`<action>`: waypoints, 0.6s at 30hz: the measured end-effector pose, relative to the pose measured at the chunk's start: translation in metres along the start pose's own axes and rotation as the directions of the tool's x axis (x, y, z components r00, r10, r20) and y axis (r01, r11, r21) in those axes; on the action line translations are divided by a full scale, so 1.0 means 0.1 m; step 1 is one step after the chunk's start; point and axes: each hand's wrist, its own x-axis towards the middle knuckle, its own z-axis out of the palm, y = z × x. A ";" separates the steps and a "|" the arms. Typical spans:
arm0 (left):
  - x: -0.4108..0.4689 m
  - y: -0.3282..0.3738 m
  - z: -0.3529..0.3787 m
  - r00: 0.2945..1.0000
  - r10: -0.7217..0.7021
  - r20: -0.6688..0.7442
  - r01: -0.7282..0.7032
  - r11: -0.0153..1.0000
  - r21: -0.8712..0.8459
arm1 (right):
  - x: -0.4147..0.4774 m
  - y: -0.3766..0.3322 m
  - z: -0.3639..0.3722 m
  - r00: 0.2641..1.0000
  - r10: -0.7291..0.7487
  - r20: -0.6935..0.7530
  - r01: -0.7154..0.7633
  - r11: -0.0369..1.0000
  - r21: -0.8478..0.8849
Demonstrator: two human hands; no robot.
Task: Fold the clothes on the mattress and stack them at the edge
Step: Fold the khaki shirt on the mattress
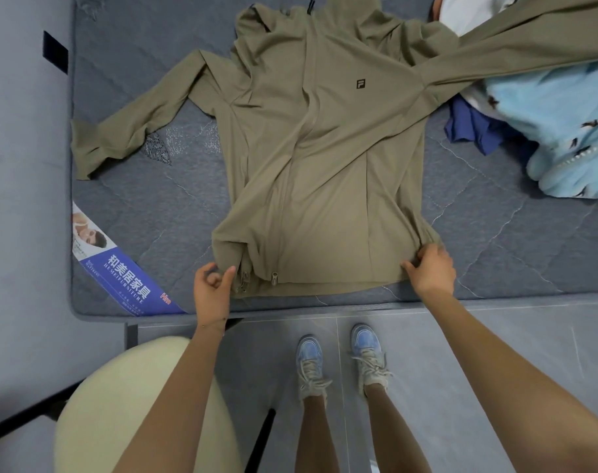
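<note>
Pinching the jacket (324,165) hem, left hand (211,291) and right hand (432,268) grip 1 corner each; sleeve (529,39) beyond the right hand runs off-frame.

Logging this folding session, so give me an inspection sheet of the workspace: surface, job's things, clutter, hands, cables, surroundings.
Surface: grey quilted mattress, with a printed label at its near left corner.
Job's things: olive jacket spread front up, hem at the near edge; one sleeve lies on the mattress, the other runs over the pile at the right. Unfolded pile: light blue fleece, dark blue garment, white garment.
Clutter: nothing seen.
Hands: left hand pinches the hem's left corner; right hand grips its right corner.
Cables: nothing seen.
Surroundings: tiled floor, cream stool near left, the person's shoes.
</note>
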 end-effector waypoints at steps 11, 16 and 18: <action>-0.02 -0.01 -0.10 0.993 0.070 0.098 -0.088 0.978 0.192 | 0.13 0.46 -0.37 0.912 0.296 -0.283 -0.179 0.910 0.375; -0.03 0.05 0.02 0.994 0.043 0.104 -0.067 0.968 0.241 | 0.25 0.48 -0.47 0.868 0.422 -0.263 -0.290 0.860 0.420; -0.01 0.07 0.10 0.994 0.033 0.108 -0.063 0.956 0.286 | 0.29 0.38 -0.50 0.843 0.452 -0.290 -0.327 0.860 0.390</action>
